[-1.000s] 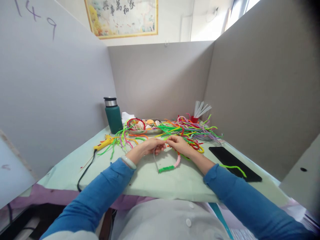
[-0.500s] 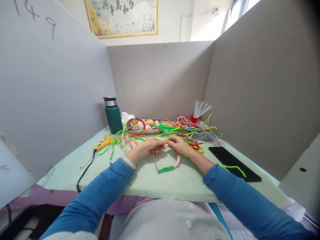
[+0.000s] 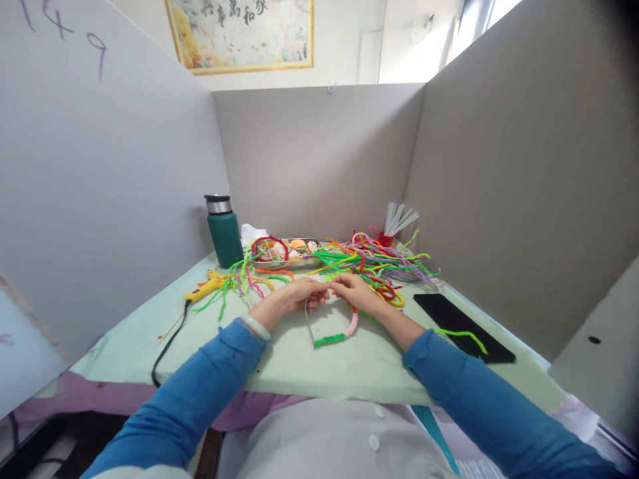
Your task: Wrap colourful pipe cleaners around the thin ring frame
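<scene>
Near the middle of the table both my hands meet over a thin grey hoop (image 3: 309,322), partly wound with green pipe cleaner (image 3: 329,340) and pink pipe cleaner (image 3: 352,324), with an orange-red stretch above the pink. The fingers of my left hand (image 3: 310,293) are closed on the hoop's bare grey side. My right hand (image 3: 353,290) is pinched closed against the left fingertips, apparently on a pipe cleaner; the pinched part is mostly hidden. The hoop's lower part hangs just above or rests on the table; I cannot tell which.
Behind my hands lies a heap of coloured pipe cleaners (image 3: 379,259). A metal tray (image 3: 287,264) of shells, a green bottle (image 3: 224,236) and a yellow glue gun (image 3: 204,287) with a cord are left. A red cup (image 3: 385,239) holds glue sticks; a black pad (image 3: 462,326) lies right.
The view has shifted slightly. My hands keep nearly the same pose on the hoop, with the fingertips still together.
</scene>
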